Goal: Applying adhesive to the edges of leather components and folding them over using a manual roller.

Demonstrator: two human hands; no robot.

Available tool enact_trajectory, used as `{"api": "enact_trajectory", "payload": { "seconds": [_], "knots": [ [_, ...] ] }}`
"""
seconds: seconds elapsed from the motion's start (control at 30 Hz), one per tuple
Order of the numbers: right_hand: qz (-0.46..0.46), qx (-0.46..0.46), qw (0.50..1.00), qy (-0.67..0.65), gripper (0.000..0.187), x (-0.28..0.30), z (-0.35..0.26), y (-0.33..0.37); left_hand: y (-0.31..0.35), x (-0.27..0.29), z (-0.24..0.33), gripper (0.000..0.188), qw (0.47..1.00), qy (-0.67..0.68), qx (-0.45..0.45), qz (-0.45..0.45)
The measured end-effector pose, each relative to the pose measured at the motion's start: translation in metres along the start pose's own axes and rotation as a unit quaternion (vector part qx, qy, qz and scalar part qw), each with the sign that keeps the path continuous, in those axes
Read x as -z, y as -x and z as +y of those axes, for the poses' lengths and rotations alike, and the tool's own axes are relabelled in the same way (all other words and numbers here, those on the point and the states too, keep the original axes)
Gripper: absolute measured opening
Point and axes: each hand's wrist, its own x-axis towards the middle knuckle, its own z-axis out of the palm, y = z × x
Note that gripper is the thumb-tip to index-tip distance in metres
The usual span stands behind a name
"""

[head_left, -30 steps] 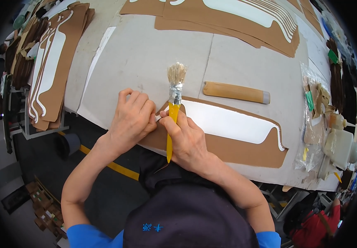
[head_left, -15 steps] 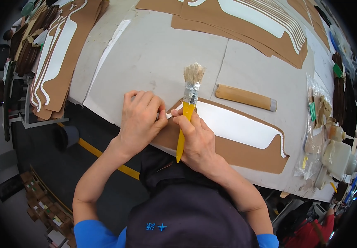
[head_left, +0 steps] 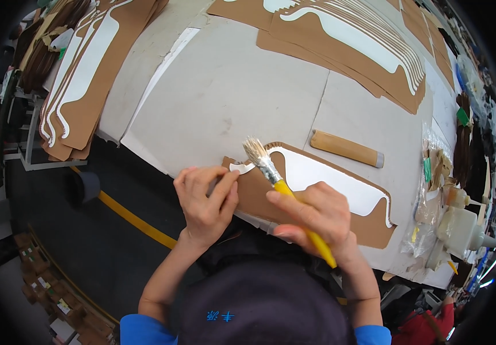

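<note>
A flat brown panel lies along the near edge of the table, with a long white shaped layer on top and a narrow curled white tail at its left end. My left hand is at that left end, fingers bent and closed on the panel's edge beside the white tail; the thumb's grip is partly hidden. My right hand grips a paintbrush by its yellow handle. The pale bristles point up and left, over the panel near the gap between tail and broad white part.
Beyond the panel lies a brown wrapped bar with a grey end. Overlapping brown and white panels cover the far side; another stack stands left. At right are a plastic bag and a whitish bottle.
My right hand has moved right and nearer me, tilting the brush so its bristles lean left. My left hand has slid down along the panel's end. The view has shifted slightly.
</note>
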Motion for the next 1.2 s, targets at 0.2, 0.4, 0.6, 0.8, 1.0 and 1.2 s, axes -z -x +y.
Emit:
{"api": "enact_trajectory", "payload": {
  "seconds": [0.2,0.4,0.6,0.8,1.0,1.2],
  "knots": [
    [0.01,-0.099,0.995,-0.03,0.034,0.016,0.001,-0.005,-0.024,0.016,0.009,0.034,0.986,0.02,0.155,-0.057],
    [0.076,-0.041,0.996,-0.009,0.048,-0.004,0.002,0.004,-0.037,0.015,-0.009,0.018,0.974,0.082,0.163,-0.131],
    [0.071,-0.054,0.996,-0.029,0.047,0.002,0.0,0.016,-0.028,0.01,0.004,0.014,0.936,0.251,0.241,-0.056],
    [0.072,-0.048,0.994,-0.062,0.033,0.016,-0.004,0.003,-0.028,0.013,0.014,0.043,0.732,0.55,0.399,-0.041],
    [0.02,0.044,0.997,-0.056,0.04,0.006,-0.001,-0.014,-0.032,0.017,0.02,0.061,0.72,0.553,0.418,-0.027],
    [-0.016,0.103,0.994,0.009,0.052,0.002,0.011,-0.022,-0.032,0.022,0.022,0.06,0.713,0.553,0.429,-0.035]
  ]
}}
